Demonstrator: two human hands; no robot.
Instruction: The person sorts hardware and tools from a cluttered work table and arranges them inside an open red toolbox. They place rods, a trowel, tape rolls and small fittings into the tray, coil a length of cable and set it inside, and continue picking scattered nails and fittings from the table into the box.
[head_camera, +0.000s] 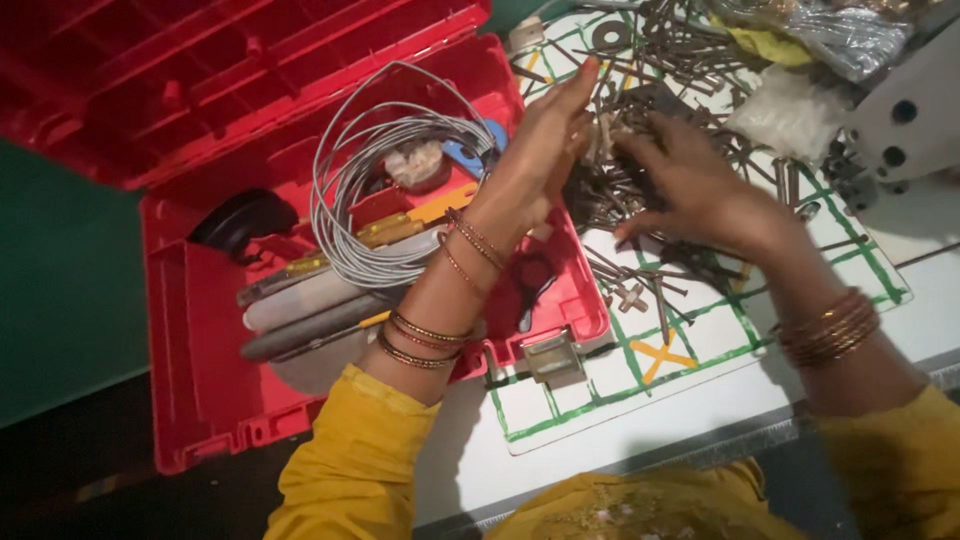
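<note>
**A:** What is the left hand (545, 150) doing?

**B:** It is reaching from over the red toolbox (200, 380) towards the heap of nails (620, 190). Its fingers are lying straight and together, edge-on to the camera, and the fingertips are touching the near side of the heap. It is not clamping on anything that I can make out.

**A:** And the right hand (700, 190)?

**B:** It is lying palm down on the same heap, just beside the left one, with its fingers curling into the nails. Motion blur is hiding whether it is pinching any of them, so I cannot tell.

**A:** Where is the heap sitting?

**B:** It is lying on a white sheet (700, 350) with green grid lines and yellow marks, which is covering the worktop (600, 440) right of the toolbox. More nails are spreading up towards the top edge, near a clear plastic bag (850, 35) and a yellow cloth (765, 45).

**A:** What is sitting in the toolbox?

**B:** A coil of grey wire (380, 190) is lying on top, touching the left wrist. Below it, files (310, 310) and yellow-handled tools are lying side by side, and a black round part (240, 220) is sitting at the left. The lid is standing open behind.

**A:** Anything on the arms?

**B:** Bangles are showing on both wrists, and yellow sleeves are covering the forearms.
</note>
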